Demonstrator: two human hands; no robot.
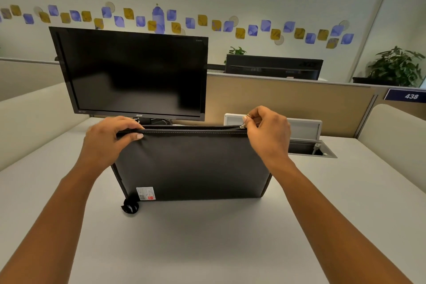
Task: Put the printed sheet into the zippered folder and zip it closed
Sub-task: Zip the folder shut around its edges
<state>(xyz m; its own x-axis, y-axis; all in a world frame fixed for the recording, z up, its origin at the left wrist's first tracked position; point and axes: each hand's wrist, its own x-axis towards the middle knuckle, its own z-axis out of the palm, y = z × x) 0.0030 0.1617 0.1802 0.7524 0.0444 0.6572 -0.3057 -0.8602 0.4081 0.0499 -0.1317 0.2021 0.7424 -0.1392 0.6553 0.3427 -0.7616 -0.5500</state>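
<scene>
Zippered folder [191, 163] stands upright, left hand [110, 138] pinching its top edge, right hand [265, 131] pinching the zipper pull [242, 126].

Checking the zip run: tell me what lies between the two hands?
In the head view, only the folder's zippered top edge spans from left hand to right hand.

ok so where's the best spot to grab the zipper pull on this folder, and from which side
Pinch the small metal zipper pull at the right end of the top edge, coming from above and the right, as the right hand does. The folder stands upright, so the pull sits on top, while the left hand steadies the other end.
</scene>
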